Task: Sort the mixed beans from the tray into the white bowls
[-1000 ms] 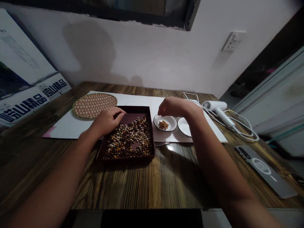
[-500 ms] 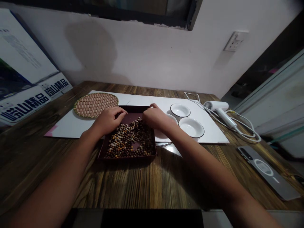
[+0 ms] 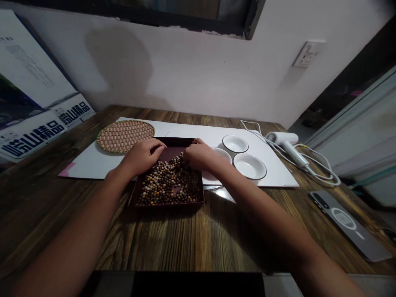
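A shallow dark maroon box [image 3: 167, 204] holds many small round beads [image 3: 161, 181] in dark brown, cream and orange. Over its left wall lies my left hand [image 3: 144, 156], fingers bent and drawn towards the thumb above the far left part of the box. Anything in that pinch is too small to make out. My right hand [image 3: 199, 156] reaches across the right wall with its fingers curled down at the far right edge of the beads. Its fingertips are hidden, so what they hold cannot be seen.
Three white dark-rimmed bowls, including the back bowl [image 3: 235, 143] and front bowl [image 3: 250, 166], stand on a white board [image 3: 192, 131]. A woven round mat [image 3: 125, 136] lies left. Farther right are a corded hair dryer [image 3: 291, 148] and a phone [image 3: 349, 225]. A printed carton [image 3: 40, 95] stands left.
My right hand has shifted slightly left and lower over the beads. Some beads have moved into the bare patch near the box's middle. The left hand stays in place.
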Motion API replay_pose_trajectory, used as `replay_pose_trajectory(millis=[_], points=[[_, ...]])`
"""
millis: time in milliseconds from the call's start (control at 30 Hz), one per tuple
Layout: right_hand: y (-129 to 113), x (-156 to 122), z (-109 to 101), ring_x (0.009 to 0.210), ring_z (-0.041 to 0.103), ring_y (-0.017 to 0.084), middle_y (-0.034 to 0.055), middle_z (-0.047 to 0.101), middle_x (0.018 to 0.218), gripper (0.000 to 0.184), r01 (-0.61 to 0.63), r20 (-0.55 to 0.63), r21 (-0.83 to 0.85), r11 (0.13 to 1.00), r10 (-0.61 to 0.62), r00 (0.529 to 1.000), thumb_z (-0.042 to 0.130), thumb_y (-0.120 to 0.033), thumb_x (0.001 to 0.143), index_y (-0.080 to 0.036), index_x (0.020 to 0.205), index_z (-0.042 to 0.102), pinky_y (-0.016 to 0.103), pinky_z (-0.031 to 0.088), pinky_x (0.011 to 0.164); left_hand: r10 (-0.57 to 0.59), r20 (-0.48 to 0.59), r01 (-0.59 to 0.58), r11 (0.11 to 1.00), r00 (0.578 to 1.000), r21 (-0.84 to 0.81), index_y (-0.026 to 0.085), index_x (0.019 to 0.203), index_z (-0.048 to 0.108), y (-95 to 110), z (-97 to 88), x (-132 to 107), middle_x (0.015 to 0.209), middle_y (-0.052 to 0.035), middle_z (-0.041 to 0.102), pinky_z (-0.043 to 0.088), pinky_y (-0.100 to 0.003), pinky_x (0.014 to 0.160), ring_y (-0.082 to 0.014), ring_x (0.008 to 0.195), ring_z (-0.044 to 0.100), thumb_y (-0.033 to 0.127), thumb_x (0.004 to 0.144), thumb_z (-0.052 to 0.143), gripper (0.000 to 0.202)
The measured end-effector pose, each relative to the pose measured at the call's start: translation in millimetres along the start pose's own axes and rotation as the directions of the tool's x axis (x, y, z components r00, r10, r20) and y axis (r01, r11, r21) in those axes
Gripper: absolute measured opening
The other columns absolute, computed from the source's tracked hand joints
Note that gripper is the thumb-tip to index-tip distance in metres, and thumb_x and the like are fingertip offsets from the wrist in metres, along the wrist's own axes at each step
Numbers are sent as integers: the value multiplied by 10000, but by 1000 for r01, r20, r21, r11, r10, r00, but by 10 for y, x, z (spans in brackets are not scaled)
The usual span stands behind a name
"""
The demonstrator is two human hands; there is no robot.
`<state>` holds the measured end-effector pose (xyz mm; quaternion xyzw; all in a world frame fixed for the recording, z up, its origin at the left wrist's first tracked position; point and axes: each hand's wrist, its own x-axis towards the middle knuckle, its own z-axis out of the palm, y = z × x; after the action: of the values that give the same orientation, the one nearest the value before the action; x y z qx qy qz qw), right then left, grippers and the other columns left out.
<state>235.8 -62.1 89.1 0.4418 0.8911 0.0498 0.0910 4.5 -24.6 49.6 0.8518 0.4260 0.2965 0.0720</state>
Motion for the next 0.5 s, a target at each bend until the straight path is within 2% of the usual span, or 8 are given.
replay_pose_trajectory(millis=[167,233,367,433,500], points=[[35,-29,-66,942,679,237,136,793,1043,235,-16,-10,35,999,17,1000,554,-168,945,-132,1001,780,365,346,905,-20,9,20,1000,1000,4,224,1004,754,20,-8,-1,1089,-75,789,533,-396,986,-268,1041,714,406,992,492,320],[116,-44,-105,924,673,236,152,779,1080,290,-80,-93,70,994,86,992,480,-213,1004,-118,1058,749,363,359,848,-23,9,23,1000,1000,3,222,1007,755,25,-9,-4,1093,-77,788,534,-395,987,-268,1043,713,402,992,494,317],[319,-89,-188,946,648,246,184,740,1134,414,-202,-270,117,972,227,936,330,-290,1102,-103,1116,700,356,357,789,-22,1,22,1000,1000,1,218,1008,757,17,-4,-9,1094,-76,788,533,-389,988,-262,1044,712,395,994,500,312],[372,-95,-196,973,639,242,183,732,1150,376,-219,-303,135,966,251,919,375,-293,1101,-105,1125,700,347,361,813,-14,-3,14,1000,1000,1,214,1007,755,11,-2,-9,1091,-77,787,532,-384,983,-258,1041,713,391,997,499,311],[365,-73,-164,993,639,226,159,741,1154,301,-180,-299,156,971,220,929,453,-240,1067,-121,1120,724,333,367,848,-7,-6,7,1000,1000,-4,213,1003,753,8,-2,-7,1081,-75,788,533,-378,975,-254,1032,715,389,998,499,309]])
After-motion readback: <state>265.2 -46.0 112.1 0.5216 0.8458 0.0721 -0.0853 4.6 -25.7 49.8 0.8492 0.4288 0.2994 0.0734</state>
